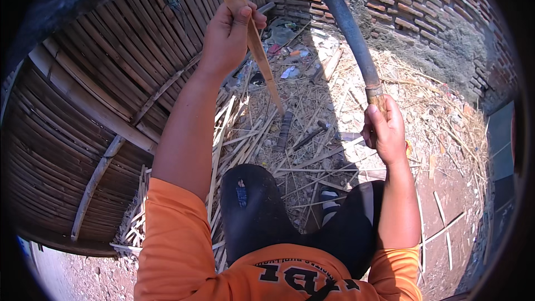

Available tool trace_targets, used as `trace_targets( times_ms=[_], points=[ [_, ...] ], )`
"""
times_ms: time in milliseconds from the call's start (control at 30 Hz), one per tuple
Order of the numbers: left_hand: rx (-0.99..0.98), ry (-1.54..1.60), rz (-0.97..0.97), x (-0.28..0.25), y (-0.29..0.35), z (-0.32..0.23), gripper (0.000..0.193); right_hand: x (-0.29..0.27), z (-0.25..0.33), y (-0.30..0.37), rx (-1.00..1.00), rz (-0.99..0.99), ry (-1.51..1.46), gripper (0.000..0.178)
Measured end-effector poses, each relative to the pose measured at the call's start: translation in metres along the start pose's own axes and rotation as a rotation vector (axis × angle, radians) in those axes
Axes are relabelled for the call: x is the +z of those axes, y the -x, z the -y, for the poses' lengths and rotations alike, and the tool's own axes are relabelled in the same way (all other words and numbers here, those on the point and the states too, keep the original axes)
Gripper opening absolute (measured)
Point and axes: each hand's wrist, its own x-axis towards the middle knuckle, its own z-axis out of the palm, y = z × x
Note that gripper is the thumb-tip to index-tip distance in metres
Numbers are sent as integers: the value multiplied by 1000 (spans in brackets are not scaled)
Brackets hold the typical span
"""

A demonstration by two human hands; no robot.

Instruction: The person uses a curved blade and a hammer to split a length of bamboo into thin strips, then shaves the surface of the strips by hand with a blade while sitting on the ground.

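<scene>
The wooden strip [258, 50] is cut off by the top edge.

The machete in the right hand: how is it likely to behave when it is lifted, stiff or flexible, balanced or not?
Likely stiff: the machete's dark blade looks like solid metal and stands up from the right hand without sagging. Probably heavy toward the tip, since the blade is much longer than the visible handle.

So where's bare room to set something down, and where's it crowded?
Mostly bare earth lies right of the right forearm, crossed by thin sticks; another patch borders the left sleeve and bamboo wall. Open air separates machete and wooden strip. Crowded: before the knees, littered with split pieces.
</scene>
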Motion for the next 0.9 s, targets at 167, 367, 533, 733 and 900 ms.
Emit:
trace_targets(
  times_ms=[167,367,533,733,900],
  points=[
    [20,-28,-12,27,-14,-14,32,52,103,7,-318,-35,185,33],
    [-12,-124,34,42,-8,-22,32,88,151,12,-617,-59,409,32],
    [12,-189,-40,47,-1,-28,35,102,149,11,-610,-92,521,33],
    [-61,-140,-17,44,3,-34,32,109,144,10,-647,-133,592,34],
    [265,-732,-643,56,18,-45,41,126,143,12,-610,-100,554,57]
  ],
)
